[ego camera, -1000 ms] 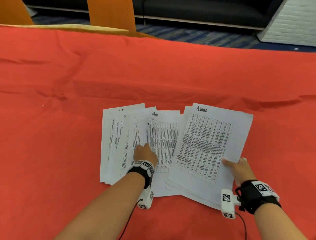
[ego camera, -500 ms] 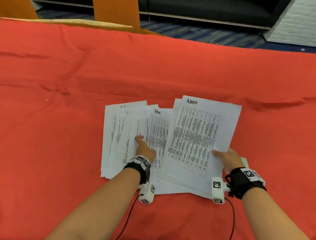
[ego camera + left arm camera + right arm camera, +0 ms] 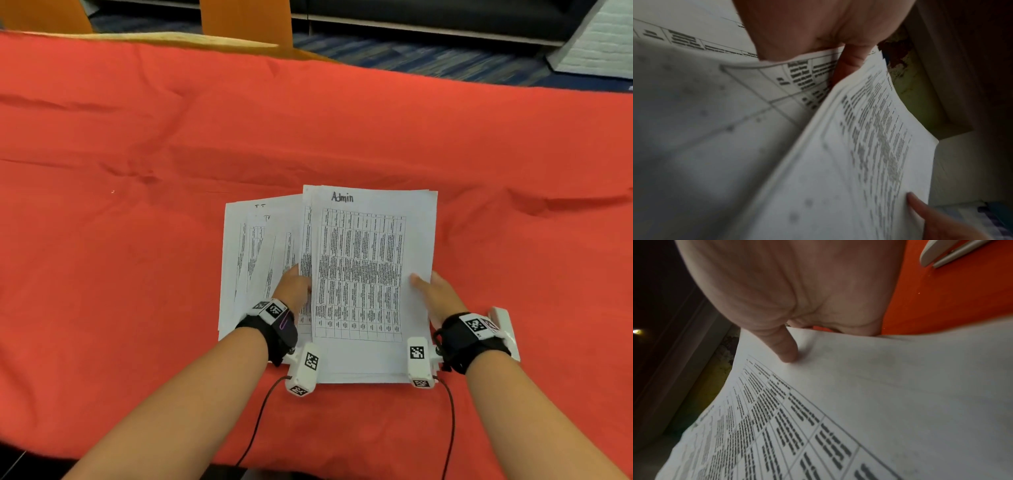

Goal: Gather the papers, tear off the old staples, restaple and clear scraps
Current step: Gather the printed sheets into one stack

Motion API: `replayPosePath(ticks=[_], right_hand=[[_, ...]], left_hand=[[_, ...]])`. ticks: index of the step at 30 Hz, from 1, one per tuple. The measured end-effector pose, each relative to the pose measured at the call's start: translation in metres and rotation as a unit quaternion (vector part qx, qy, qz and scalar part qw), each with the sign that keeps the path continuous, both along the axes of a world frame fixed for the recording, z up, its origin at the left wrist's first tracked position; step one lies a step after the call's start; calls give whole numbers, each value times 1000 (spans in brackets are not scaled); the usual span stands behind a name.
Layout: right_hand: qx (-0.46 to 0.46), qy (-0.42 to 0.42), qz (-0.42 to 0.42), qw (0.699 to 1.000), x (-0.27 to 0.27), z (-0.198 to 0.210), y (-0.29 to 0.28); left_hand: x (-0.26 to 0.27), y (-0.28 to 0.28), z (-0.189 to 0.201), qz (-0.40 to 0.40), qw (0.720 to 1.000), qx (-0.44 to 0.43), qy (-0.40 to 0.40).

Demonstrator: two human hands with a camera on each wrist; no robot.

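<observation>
A stack of printed sheets headed "Admin" [image 3: 370, 260] lies partly over a fan of similar papers [image 3: 253, 246] on the red tablecloth. My right hand [image 3: 435, 291] grips the stack's right edge, thumb [image 3: 785, 350] on top and fingers beneath. My left hand [image 3: 293, 287] rests on the fanned papers at the stack's left edge. One of its fingers [image 3: 851, 65] lies fairly straight between the sheets, under the raised stack [image 3: 869, 146]. A white stapler [image 3: 501, 325] lies just right of my right wrist and also shows in the right wrist view [image 3: 941, 254].
The red cloth [image 3: 137, 274] covers the whole table, wrinkled in places. Orange chair backs [image 3: 246, 20] stand beyond the far edge. The near table edge runs just below my forearms. Cables hang from both wrist cameras.
My right hand has slid the Admin stack left and turned it straight, so it now overlaps the fanned papers and covers my left fingers. The left hand stayed about where it was.
</observation>
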State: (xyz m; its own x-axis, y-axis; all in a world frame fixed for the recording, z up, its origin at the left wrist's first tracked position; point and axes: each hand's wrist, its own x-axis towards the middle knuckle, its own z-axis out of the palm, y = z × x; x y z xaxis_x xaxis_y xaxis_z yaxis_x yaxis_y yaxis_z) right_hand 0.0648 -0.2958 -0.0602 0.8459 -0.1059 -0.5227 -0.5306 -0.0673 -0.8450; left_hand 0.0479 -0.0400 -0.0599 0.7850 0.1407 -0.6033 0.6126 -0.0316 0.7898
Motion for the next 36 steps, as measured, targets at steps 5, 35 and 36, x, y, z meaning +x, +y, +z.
replayPosePath(ticks=[5,35,36], right_hand=[[-39,-23,44,998,3,-13,2],[-16,-1,-136,991,-44,-6,-51],[-12,-1,-138,990,-44,-5,-50]], left_hand=[[-7,-12,9,-33,999,32,-10],[7,8,-43,-122,948,294,-26],[6,12,-43,-110,951,287,-42]])
